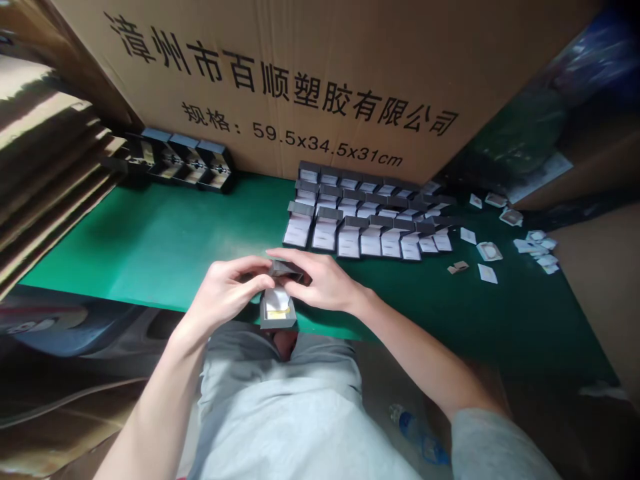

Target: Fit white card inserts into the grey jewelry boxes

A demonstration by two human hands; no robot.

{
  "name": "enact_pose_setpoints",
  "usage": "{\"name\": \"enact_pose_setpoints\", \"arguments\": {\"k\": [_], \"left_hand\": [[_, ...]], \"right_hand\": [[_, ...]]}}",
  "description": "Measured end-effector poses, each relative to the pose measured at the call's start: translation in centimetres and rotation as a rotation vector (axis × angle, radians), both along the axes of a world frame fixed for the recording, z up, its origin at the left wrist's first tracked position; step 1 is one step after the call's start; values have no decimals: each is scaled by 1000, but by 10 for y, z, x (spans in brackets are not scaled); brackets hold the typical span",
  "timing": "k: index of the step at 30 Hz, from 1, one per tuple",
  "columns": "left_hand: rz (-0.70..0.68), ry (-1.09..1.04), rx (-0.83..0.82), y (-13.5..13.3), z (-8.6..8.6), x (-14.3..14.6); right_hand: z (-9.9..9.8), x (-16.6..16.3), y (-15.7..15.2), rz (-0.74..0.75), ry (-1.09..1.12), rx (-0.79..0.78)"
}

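Both hands meet at the near edge of a green table [165, 247]. My left hand [225, 293] and my right hand [317, 280] are closed around a small dark grey hinged box [278, 310], which is open. A white insert with a small gold-coloured piece shows inside it. The fingers of both hands grip the lid and upper part of the box. Behind, several rows of the same open grey boxes [365, 213] with white inserts stand on the table.
A large printed cardboard carton [325, 73] walls off the table's far side. A short row of open dark boxes [175, 160] sits at the back left. Loose white inserts [500, 247] lie scattered at right. Stacked cardboard sheets [45, 167] lean at left. A plastic bottle [417, 437] lies on the floor.
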State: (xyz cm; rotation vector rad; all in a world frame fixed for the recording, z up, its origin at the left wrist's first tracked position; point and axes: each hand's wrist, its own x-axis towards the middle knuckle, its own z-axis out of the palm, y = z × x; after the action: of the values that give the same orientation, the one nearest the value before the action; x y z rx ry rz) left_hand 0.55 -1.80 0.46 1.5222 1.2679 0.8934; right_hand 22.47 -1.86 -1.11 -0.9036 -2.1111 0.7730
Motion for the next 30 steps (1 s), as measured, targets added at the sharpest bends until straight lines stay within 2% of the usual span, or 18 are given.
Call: {"name": "enact_pose_setpoints", "arguments": {"k": [4, 10, 17, 21, 23, 26, 30], "left_hand": [[5, 25, 43, 0, -2, 0], [-17, 41, 100, -2, -4, 0], [-1, -23, 48, -5, -6, 0], [14, -253, 34, 0, -12, -4], [-33, -318, 27, 2, -13, -5], [-126, -256, -7, 1, -9, -6], [-91, -147, -29, -2, -4, -3]], "right_hand": [[-4, -2, -1, 4, -9, 34], [-9, -7, -5, -77, -60, 102], [-10, -13, -6, -96, 17, 104], [-6, -13, -3, -281, 105, 132], [-4, -13, -1, -406, 157, 105], [0, -12, 0, -520, 208, 29], [1, -12, 1, -515, 223, -11]]}}
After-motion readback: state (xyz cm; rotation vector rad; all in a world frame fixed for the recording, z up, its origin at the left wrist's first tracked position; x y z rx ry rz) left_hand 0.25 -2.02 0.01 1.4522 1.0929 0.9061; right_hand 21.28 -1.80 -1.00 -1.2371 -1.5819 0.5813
